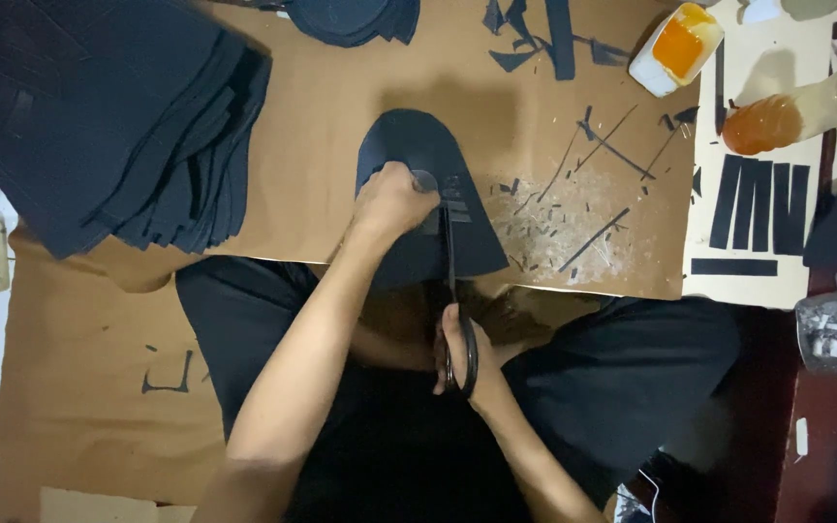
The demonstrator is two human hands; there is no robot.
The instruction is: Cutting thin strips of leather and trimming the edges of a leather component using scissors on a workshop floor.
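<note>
A dark, rounded piece of sheet material [417, 145] lies on a brown cardboard board [322, 116] in front of me. My left hand [391, 199] presses down on its middle with fingers curled. My right hand [459, 353] grips the handles of black scissors [449, 291], whose blades point away from me and cut into the near edge of the dark piece, just right of my left hand. My crossed legs in dark clothing sit below the board.
A thick stack of dark sheets [99, 116] lies at the left. Thin dark offcuts [593, 145] litter the board's right side. Cut black strips [759, 199], an orange-filled bottle [787, 116] and a tub of orange glue [678, 44] sit at the right.
</note>
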